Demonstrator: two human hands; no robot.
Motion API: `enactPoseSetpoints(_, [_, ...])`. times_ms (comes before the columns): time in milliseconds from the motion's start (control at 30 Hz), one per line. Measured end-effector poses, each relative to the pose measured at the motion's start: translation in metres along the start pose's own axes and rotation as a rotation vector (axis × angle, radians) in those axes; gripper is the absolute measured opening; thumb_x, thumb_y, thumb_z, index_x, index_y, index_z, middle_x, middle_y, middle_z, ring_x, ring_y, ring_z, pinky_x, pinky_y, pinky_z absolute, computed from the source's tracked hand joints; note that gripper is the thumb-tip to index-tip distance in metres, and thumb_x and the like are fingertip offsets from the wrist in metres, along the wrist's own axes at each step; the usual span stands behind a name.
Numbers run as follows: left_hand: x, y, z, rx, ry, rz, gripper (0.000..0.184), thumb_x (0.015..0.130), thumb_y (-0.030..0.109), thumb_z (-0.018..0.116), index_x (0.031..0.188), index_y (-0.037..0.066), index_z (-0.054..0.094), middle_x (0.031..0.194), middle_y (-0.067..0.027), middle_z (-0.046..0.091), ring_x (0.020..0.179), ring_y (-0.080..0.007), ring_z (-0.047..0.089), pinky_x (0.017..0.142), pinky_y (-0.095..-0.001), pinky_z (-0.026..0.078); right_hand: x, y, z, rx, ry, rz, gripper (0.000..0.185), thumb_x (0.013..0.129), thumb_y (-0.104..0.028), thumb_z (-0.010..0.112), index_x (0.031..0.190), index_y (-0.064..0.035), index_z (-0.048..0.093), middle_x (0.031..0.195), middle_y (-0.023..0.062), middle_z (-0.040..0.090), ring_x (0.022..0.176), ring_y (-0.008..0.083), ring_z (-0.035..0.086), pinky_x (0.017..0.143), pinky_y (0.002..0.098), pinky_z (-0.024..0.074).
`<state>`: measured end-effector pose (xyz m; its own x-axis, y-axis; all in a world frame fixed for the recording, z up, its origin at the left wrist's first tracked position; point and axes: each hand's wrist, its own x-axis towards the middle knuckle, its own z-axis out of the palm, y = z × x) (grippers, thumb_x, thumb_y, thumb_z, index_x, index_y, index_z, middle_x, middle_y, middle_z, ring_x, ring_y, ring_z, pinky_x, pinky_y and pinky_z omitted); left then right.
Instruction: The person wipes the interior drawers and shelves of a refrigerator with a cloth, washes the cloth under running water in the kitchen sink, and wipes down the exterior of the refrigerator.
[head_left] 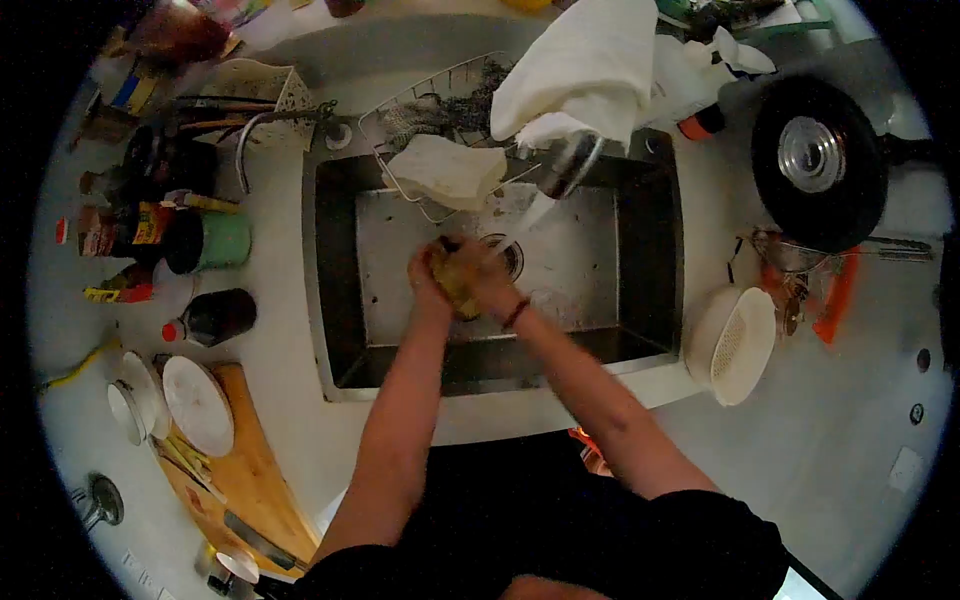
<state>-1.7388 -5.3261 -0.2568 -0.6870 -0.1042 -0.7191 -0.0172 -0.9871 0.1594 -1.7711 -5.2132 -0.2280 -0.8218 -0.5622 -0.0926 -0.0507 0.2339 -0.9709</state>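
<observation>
Over the metal sink (590,315), my two hands are close together, below and to the left of the faucet (572,165). Water (532,216) streams from its spout towards my right hand. A yellowish-green lump (458,290) sits between my hands; its kind cannot be made out. My left hand (427,272) is closed around its left side. Against its right side presses my right hand (490,285), blurred, with a dark band on the wrist. The drain (512,258) lies partly hidden behind the right hand.
A wire rack (425,200) with a white sponge-like block (447,172) hangs at the sink's back. White cloth (580,75) covers the faucet's upper part. To the right are a white colander (735,345) and a black pan (770,150). A cutting board (255,455) holds a knife (262,542).
</observation>
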Motion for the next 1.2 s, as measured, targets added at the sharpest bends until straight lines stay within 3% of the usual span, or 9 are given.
enactPoseSetpoints(100, [0.03, 0.024, -0.028, 0.121, -0.182, -0.115, 0.038, 0.091, 0.034, 0.05, 0.113, 0.005, 0.058, 0.109, -0.0113, 0.061, 0.099, -0.0305, 0.059, 0.088, -0.0478, 0.048, -0.047, -0.062, 0.031, -0.438, 0.092, -0.23, 0.041, 0.082, -0.025, 0.063, 0.116, -0.0043, 0.051, 0.116, 0.0157, 0.057, 0.113, 0.0322, 0.053, 0.091, 0.042, 0.0434])
enactPoseSetpoints(233, [0.04, -0.026, -0.073, 0.976, -0.348, 0.482, 0.04, 0.09, 0.036, 0.054, 0.112, 0.004, 0.058, 0.107, -0.0114, 0.061, 0.096, -0.0292, 0.06, 0.086, -0.0449, 0.048, -0.018, -0.066, 0.014, -0.5, 0.093, -0.163, 0.031, 0.083, -0.024, 0.057, 0.105, -0.0016, 0.06, 0.111, 0.0164, 0.061, 0.104, 0.0348, 0.056, 0.092, 0.0503, 0.0416])
enactPoseSetpoints(333, [-0.001, -0.026, 0.001, 0.625, -0.211, 0.234, 0.04, 0.091, 0.036, 0.054, 0.116, 0.004, 0.057, 0.107, -0.0113, 0.061, 0.097, -0.0276, 0.059, 0.087, -0.0432, 0.047, -0.008, -0.017, 0.007, -0.856, 0.034, -0.116, 0.035, 0.08, -0.023, 0.063, 0.109, -0.0045, 0.056, 0.106, 0.0159, 0.062, 0.09, 0.0376, 0.059, 0.077, 0.0486, 0.0457])
enactPoseSetpoints(433, [-0.025, -0.025, 0.03, 0.448, -0.059, 0.062, 0.044, 0.092, 0.038, 0.054, 0.12, 0.004, 0.055, 0.11, -0.012, 0.06, 0.1, -0.0262, 0.059, 0.089, -0.0416, 0.046, 0.023, -0.01, -0.011, -0.469, 0.343, -0.098, 0.03, 0.088, -0.03, 0.055, 0.092, -0.0028, 0.066, 0.076, 0.015, 0.066, 0.073, 0.0361, 0.063, 0.066, 0.0495, 0.0488])
enactPoseSetpoints(633, [-0.035, 0.032, 0.006, 0.233, 0.003, -0.12, 0.063, 0.09, 0.052, 0.054, 0.135, 0.01, 0.043, 0.138, -0.013, 0.044, 0.126, -0.0261, 0.044, 0.102, -0.0421, 0.036, 0.029, -0.04, -0.069, 0.541, 0.354, 0.748, 0.039, 0.094, -0.038, 0.052, 0.116, -0.0056, 0.057, 0.111, 0.0076, 0.062, 0.094, 0.0231, 0.062, 0.076, 0.0363, 0.051])
enactPoseSetpoints(833, [-0.058, 0.026, -0.006, 0.532, 0.01, -0.066, 0.08, 0.085, 0.062, 0.054, 0.146, 0.019, 0.028, 0.149, -0.0103, 0.031, 0.138, -0.0302, 0.025, 0.111, -0.05, 0.024, 0.004, -0.055, -0.059, 1.139, 0.018, 0.536, 0.042, 0.095, -0.032, 0.054, 0.127, -0.0061, 0.049, 0.116, 0.0079, 0.061, 0.101, 0.0227, 0.061, 0.09, 0.0363, 0.0492])
enactPoseSetpoints(1000, [-0.011, -0.004, -0.008, 0.078, -0.221, -0.229, 0.081, 0.086, 0.058, 0.055, 0.142, 0.006, 0.031, 0.143, -0.0111, 0.037, 0.129, -0.0325, 0.038, 0.106, -0.0518, 0.035, -0.051, -0.082, -0.029, 0.055, -0.196, 0.077, 0.052, 0.085, -0.031, 0.065, 0.126, -0.0057, 0.046, 0.123, 0.0159, 0.053, 0.114, 0.0335, 0.052, 0.098, 0.0433, 0.0418])
enactPoseSetpoints(1133, [-0.024, -0.02, 0.026, 1.03, -0.236, 0.318, 0.063, 0.094, 0.047, 0.047, 0.138, 0.004, 0.035, 0.134, -0.0124, 0.046, 0.121, -0.0277, 0.048, 0.102, -0.0447, 0.042, -0.082, -0.102, 0.01, -0.328, -0.153, -0.157, 0.055, 0.08, -0.032, 0.069, 0.121, -0.0029, 0.047, 0.125, 0.0227, 0.045, 0.116, 0.0408, 0.045, 0.099, 0.0454, 0.0378])
enactPoseSetpoints(1200, [-0.059, -0.017, 0.043, 0.533, -0.301, 0.196, 0.054, 0.095, 0.042, 0.046, 0.133, 0.005, 0.041, 0.127, -0.0121, 0.051, 0.115, -0.0264, 0.052, 0.099, -0.0418, 0.044, -0.049, -0.075, 0.012, -0.522, -0.032, -0.141, 0.047, 0.081, -0.031, 0.067, 0.115, -0.0025, 0.051, 0.116, 0.0214, 0.052, 0.107, 0.0371, 0.053, 0.09, 0.0445, 0.044])
